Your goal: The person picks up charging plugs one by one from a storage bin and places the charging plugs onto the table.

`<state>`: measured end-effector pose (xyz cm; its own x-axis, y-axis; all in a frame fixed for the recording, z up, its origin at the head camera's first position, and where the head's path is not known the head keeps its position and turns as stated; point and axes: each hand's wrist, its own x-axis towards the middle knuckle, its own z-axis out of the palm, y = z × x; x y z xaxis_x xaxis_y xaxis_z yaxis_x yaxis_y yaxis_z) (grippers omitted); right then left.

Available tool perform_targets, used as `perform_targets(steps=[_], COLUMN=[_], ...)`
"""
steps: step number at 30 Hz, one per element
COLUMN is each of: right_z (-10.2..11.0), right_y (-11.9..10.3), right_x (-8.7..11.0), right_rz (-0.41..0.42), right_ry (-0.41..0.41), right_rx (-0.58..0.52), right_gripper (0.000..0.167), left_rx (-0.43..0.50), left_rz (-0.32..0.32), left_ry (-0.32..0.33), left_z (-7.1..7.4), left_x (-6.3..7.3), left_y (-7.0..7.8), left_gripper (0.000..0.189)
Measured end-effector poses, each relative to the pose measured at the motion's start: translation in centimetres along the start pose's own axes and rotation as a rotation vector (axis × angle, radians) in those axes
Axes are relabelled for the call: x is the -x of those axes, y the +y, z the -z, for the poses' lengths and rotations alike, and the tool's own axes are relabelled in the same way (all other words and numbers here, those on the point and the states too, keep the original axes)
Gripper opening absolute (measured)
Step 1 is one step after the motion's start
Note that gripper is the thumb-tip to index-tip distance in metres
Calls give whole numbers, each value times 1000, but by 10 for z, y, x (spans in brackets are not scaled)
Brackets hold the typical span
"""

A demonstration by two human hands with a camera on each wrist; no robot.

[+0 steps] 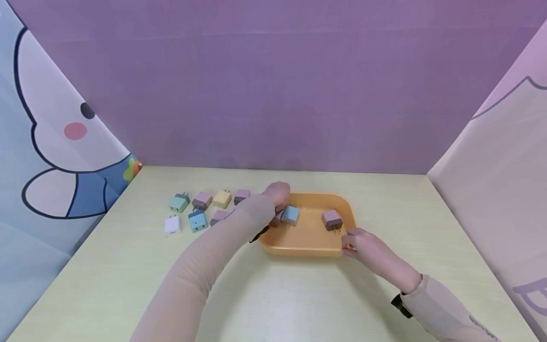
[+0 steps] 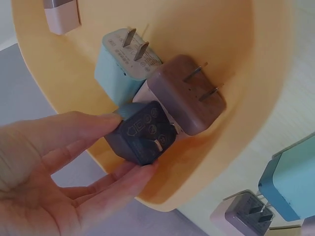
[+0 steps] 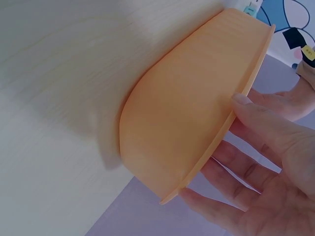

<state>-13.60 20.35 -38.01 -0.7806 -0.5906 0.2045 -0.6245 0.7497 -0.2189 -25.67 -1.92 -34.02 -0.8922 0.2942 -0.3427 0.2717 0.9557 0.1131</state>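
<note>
My left hand [image 1: 278,192] is over the left end of an orange tray [image 1: 305,251]. Between thumb and fingers it pinches a charger plug with a dark navy prong face [image 2: 147,129], seen in the left wrist view. Right beside that plug, inside the tray, lie a mauve-brown charger plug [image 2: 184,98] and a light blue charger plug [image 1: 290,215]. Another pink and brown charger plug [image 1: 332,220] lies toward the tray's right end. My right hand [image 1: 372,251] grips the tray's rim at the near right corner, its thumb on the outer side in the right wrist view.
Left of the tray, several charger plugs lie on the table in two rough rows, among them a green plug [image 1: 179,203], a yellow plug [image 1: 221,199], a white plug [image 1: 173,225] and a blue plug [image 1: 198,221]. A purple backdrop [image 1: 278,95] rises behind the table.
</note>
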Motion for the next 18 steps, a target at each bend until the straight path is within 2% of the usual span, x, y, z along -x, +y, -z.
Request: perform_targets(steps=[9,14,18], right_z=[1,-1,-2], right_y=[1,2,2], right_x=[0,0,0], right_rz=[13,25,34], right_ry=[7,17,28], right_rx=[7,6,5], right_gripper=[15,15,16], left_rx=[-33,-68,-44], left_rz=[-10,-11,4], left_ry=[-7,-38,-75], left_z=[-3,-2,0], left_x=[-5,-8,-9], left_y=[-1,-3,-4], left_gripper=[15,16,20])
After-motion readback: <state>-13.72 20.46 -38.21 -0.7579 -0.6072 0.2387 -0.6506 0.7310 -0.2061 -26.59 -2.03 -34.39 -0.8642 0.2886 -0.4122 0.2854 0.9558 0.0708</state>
